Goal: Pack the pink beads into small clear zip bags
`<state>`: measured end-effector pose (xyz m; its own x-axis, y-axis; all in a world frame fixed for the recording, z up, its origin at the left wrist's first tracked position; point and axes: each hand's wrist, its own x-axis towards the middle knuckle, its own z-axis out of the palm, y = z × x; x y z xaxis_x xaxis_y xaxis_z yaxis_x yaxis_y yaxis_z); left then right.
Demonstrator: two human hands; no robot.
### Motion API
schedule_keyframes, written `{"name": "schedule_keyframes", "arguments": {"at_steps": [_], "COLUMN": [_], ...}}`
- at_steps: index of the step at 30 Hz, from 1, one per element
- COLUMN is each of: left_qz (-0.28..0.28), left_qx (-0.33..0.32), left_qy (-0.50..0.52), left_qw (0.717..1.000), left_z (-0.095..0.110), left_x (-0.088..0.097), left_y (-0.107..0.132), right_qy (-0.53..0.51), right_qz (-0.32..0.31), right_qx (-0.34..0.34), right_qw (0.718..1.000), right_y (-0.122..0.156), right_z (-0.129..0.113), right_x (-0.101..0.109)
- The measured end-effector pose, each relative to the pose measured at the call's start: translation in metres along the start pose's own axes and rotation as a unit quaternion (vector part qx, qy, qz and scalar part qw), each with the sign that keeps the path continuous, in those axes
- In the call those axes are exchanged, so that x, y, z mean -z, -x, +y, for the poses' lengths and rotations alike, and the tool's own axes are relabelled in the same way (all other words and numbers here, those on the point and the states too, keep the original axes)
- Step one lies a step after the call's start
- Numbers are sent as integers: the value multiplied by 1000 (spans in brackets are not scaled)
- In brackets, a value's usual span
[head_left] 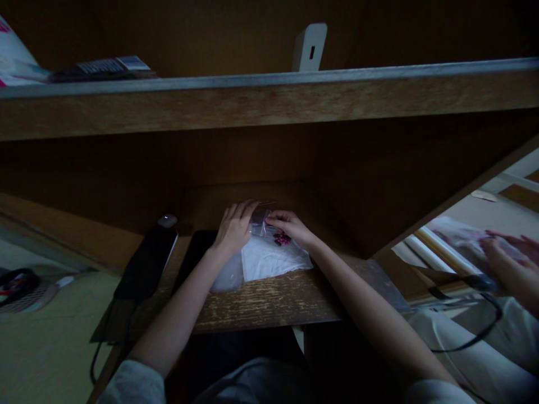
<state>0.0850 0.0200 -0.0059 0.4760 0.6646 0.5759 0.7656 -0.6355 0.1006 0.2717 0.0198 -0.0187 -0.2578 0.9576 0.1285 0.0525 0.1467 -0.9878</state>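
A small clear zip bag (258,223) is between my two hands over the wooden desk. My left hand (236,225) has its fingers closed at the bag's left edge; its thumb is hard to make out. From the other side my right hand (291,225) pinches the bag near its upper right corner. Just below my right fingers, a cluster of dark pink bead-like pieces (282,239) lies on a crumpled white sheet (273,262), tissue or cloth. Partly under my left wrist is a translucent plastic piece (228,276).
A black phone-like slab with a cable (145,264) and a white earbud-case-like object (167,220) lie left. Above, a shelf edge (269,104) crosses the view, bearing a white box (310,49) and a dark packet (105,68). At right, another person's hands (507,252) hold clear plastic.
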Motion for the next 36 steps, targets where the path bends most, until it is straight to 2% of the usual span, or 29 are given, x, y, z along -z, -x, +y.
{"name": "schedule_keyframes", "arguments": {"at_steps": [5,9,11,13,15,17,19,21,24,26,30,36], "left_qz": [63,115,137,152,150,131,102,47,-65,-117,-140,-121], "left_qx": [98,190,226,258,279,276,243,185,80,24,-34,-62], "left_qy": [55,168,262,366,458,517,522,478,333,224,112,87], "left_qw": [992,960,928,881,831,800,811,857,937,967,983,987], "left_z": [-10,-21,-26,-27,-26,-23,-19,-14,-7,-3,0,0], "left_x": [-4,-11,-16,-19,-18,-13,-6,2,9,10,7,8], "left_y": [-1,-2,-4,-6,-9,-10,-10,-9,-4,-1,0,0], "right_qy": [-9,-3,3,6,4,-3,-11,-13,-6,-5,-16,-19], "right_qz": [-22,-41,-55,-76,-97,-114,-125,-125,-103,-102,-124,-131], "right_qx": [-19,-34,-37,-32,-28,-26,-27,-28,-26,-28,-28,-25], "right_qw": [1000,999,998,997,995,993,992,992,994,994,992,991], "right_y": [3,6,6,6,6,6,6,5,4,3,2,5], "right_z": [-4,-9,-9,-7,-5,-4,-3,-2,3,7,11,5], "right_x": [2,4,5,6,6,6,5,5,5,6,7,7]}}
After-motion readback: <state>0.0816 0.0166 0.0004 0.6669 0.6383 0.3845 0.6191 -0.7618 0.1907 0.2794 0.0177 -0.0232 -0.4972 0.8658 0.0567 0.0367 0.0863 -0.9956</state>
